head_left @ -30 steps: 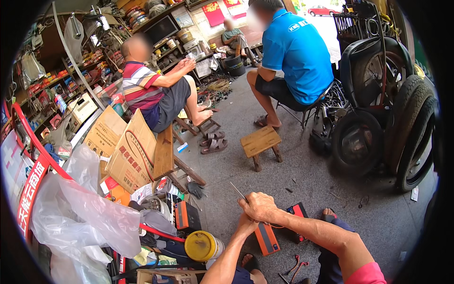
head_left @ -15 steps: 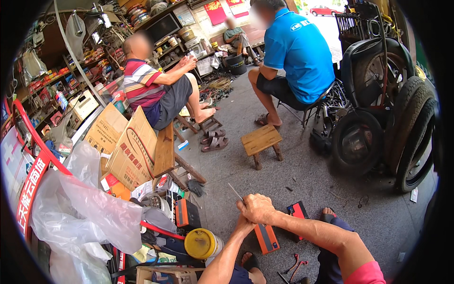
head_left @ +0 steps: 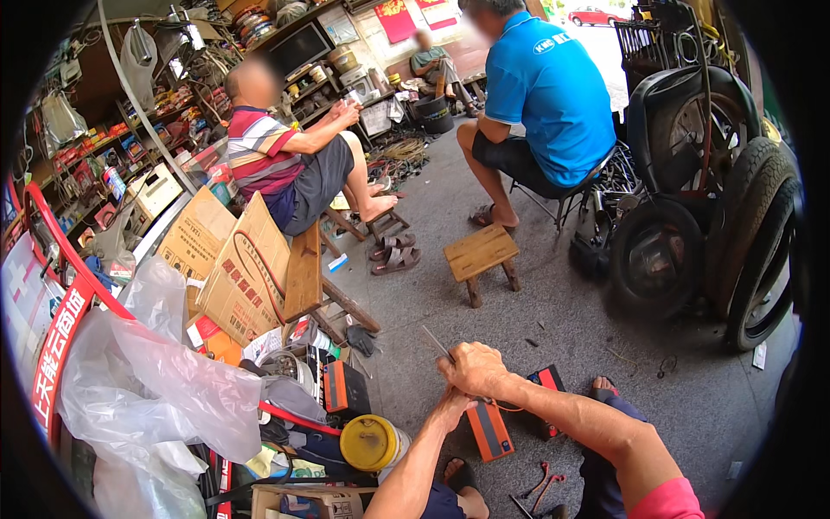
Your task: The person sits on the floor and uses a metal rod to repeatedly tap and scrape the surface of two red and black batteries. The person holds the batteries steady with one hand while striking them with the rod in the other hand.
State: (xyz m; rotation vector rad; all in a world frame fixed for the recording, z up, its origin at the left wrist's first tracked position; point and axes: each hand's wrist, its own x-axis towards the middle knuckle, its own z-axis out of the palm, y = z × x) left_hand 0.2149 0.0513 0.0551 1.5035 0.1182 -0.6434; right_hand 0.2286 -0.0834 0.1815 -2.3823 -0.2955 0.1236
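Observation:
My right hand [head_left: 475,368] is closed around a tool with a thin metal shaft [head_left: 437,341], which sticks out up and to the left; its handle is hidden by the fingers. Just below, my left hand [head_left: 451,408] is closed against the right one. What it holds is covered. A thin orange wire [head_left: 508,407] shows beside the hands. Under them on the floor stand an orange battery-like block [head_left: 490,435] with a grey stripe and a red-and-black one [head_left: 546,381].
Red-handled tools [head_left: 546,484] lie near my feet. A yellow-lidded bucket [head_left: 369,443], another orange block [head_left: 346,387] and plastic sheeting [head_left: 156,389] crowd the left. Ahead are a small wooden stool [head_left: 481,253] and two seated people nearby; tyres [head_left: 761,242] lean at right.
Both hands stay together and shift only slightly; the metal shaft tilts a little. The orange wire beside them now shows. The rest of the scene moves slightly with the view.

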